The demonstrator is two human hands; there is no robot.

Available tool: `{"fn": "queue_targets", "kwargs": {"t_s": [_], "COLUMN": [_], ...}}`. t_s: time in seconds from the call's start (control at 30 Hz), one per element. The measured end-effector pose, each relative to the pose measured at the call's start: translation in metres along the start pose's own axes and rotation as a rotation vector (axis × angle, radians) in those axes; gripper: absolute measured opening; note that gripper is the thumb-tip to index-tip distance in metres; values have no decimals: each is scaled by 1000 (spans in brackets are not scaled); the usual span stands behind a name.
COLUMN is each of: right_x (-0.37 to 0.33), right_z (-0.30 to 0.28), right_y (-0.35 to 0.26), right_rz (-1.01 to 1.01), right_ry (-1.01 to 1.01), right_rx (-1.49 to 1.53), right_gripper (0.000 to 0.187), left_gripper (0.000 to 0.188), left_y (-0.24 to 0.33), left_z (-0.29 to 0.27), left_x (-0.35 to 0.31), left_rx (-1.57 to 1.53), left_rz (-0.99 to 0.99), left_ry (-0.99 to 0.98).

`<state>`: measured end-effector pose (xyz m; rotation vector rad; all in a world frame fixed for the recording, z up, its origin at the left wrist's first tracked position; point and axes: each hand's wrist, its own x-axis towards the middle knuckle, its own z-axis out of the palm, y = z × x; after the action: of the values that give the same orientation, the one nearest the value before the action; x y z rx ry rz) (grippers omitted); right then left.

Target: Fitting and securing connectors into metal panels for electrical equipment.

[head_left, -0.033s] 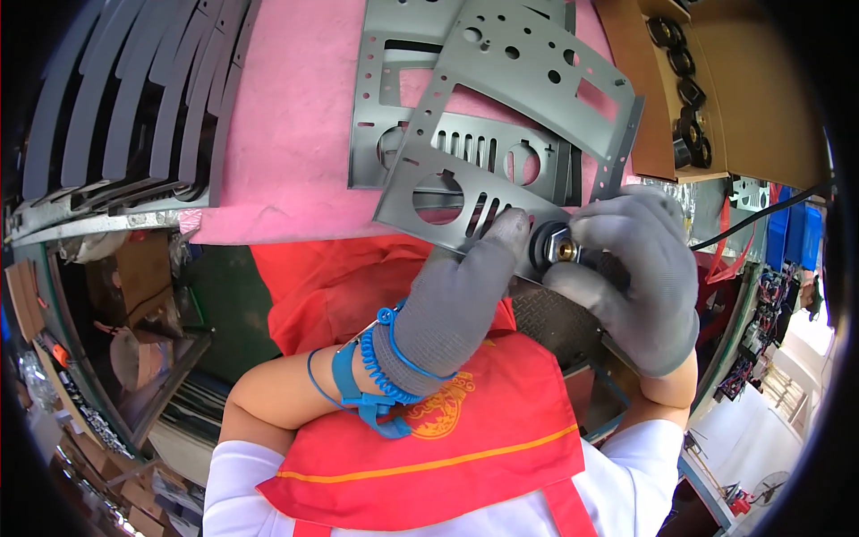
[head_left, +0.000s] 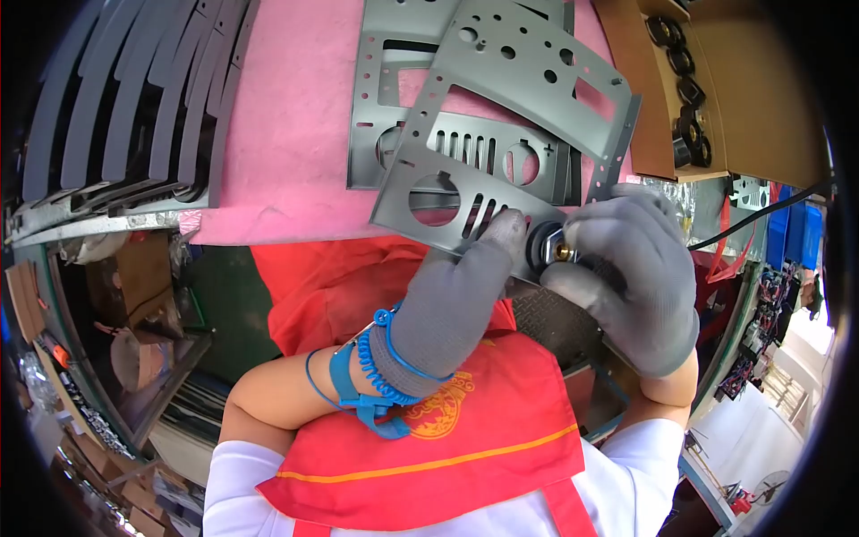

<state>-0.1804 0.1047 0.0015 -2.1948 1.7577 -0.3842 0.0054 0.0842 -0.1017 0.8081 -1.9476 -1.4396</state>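
Note:
A grey sheet-metal panel (head_left: 492,76) with round holes, slots and cut-outs lies tilted across another grey panel (head_left: 361,166) on the pink-topped table. My left hand (head_left: 447,309), in a grey glove, grips the upper panel's near edge. Its thumb presses on top beside the slots and its fingers are hidden below. At the panel's near right corner sits a black round fitting (head_left: 538,243) with a metal nut and brass centre. My gloved right hand (head_left: 640,268) closes its thumb and fingers around the nut side of the fitting. A blue coiled wrist strap (head_left: 353,380) circles my left wrist.
Several dark curved metal parts (head_left: 134,98) stand stacked at the left of the pink table surface (head_left: 295,116). An open cardboard box (head_left: 761,98) at the far right holds several black round fittings (head_left: 689,94). A black cable (head_left: 761,215) crosses at the right.
The upper panel and the fitting have shifted very slightly to the left with both hands. The grip of each hand looks the same.

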Motion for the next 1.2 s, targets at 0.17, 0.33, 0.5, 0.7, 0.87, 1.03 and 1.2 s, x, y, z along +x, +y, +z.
{"fn": "queue_targets", "kwargs": {"t_s": [0.17, 0.33, 0.5, 0.7, 0.87, 1.03, 1.2], "right_x": [10, 22, 20, 24, 15, 11, 12], "right_z": [3, 11, 7, 17, 15, 17, 19], "right_y": [-3, -5, -3, 6, 6, -2, -5], "right_rz": [-174, -111, -208, -238, -221, -216, -198], "right_ry": [-125, 17, -192, -139, -110, -69, -105], "right_rx": [120, 540, 242, 567, 352, 206, 49], "right_gripper": [17, 22, 21, 23, 25, 29, 29], "left_gripper": [49, 60, 55, 46, 28, 28, 36], "left_y": [-2, -14, -10, -11, 12, 15, -4], "left_z": [-25, -40, -42, -40, -37, -34, -33], "left_x": [-10, -9, -15, -2, 7, 4, -11], "left_rx": [45, -14, 11, -444, -1214, -1442, -415], "left_rz": [63, -92, -84, -419, -759, -806, -311], "left_ry": [21, -79, -102, -147, -53, 52, -72]}}
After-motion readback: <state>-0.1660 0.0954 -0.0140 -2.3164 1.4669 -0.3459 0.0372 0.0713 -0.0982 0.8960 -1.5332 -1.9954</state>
